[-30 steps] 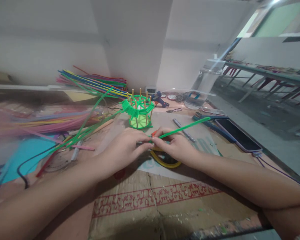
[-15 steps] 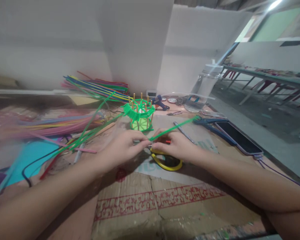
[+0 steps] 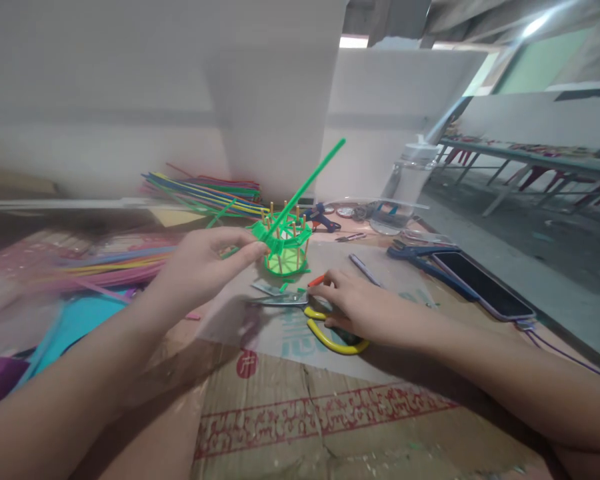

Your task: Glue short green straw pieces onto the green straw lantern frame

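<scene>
Head view: the left hand is raised a little above the desk, and a green straw is pinched at its near end between the thumb and the fingers, which are closed on it. The straw slants up and to the right from that grip, passing in front of a small green woven basket built on upright wooden sticks, which stands on the desk just beyond the hands. The right hand is laid low on the desk to the right, palm down, with its fingers loosely spread rather than clamped; the index finger is stretched toward the blades of a pair of scissors, and the heel of the hand lies over the yellow handles. Whether the handles are actually gripped cannot be told. The scissors lie flat on a pale sheet spread over brown cardboard with a red printed band. A small orange-red piece is seen just beside the right fingertips. At the far left, a bundle of coloured straws is spread along the wall, with blurred pink and yellow ones nearer. To the right, a dark phone lies face up, and a clear plastic bottle stands farther back.
</scene>
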Motion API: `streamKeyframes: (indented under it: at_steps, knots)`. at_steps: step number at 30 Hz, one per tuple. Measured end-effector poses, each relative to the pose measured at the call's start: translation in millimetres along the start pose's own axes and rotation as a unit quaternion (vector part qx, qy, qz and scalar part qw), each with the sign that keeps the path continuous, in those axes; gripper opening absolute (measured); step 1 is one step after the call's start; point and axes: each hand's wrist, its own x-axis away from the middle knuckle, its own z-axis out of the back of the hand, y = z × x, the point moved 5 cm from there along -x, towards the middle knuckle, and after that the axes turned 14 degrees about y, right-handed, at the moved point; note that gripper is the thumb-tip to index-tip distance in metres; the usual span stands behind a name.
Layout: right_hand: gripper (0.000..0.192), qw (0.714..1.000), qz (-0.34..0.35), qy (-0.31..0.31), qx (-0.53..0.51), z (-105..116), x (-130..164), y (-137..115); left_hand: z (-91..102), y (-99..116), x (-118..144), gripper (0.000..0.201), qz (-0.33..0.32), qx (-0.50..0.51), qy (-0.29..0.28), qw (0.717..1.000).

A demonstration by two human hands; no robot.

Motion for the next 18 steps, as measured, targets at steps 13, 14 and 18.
streamKeyframes:
  at_steps: [13, 14, 18]
  knots:
    - [0.063, 0.991, -0.044, 0.004, -0.124, -20, -5, 7, 6.2, 0, -3, 0.032, 0.009, 0.026, 0.013, 1.000]
    - [0.060, 0.986, -0.062, 0.015, -0.153, -20, -6, 8, 8.0, 1, -2, 0.033, 0.011, 0.032, 0.016, 0.999]
    - [0.046, 0.957, -0.135, 0.049, -0.253, -18, -6, 18, 13.1, 8, 1, 0.033, 0.010, 0.059, 0.022, 0.998]
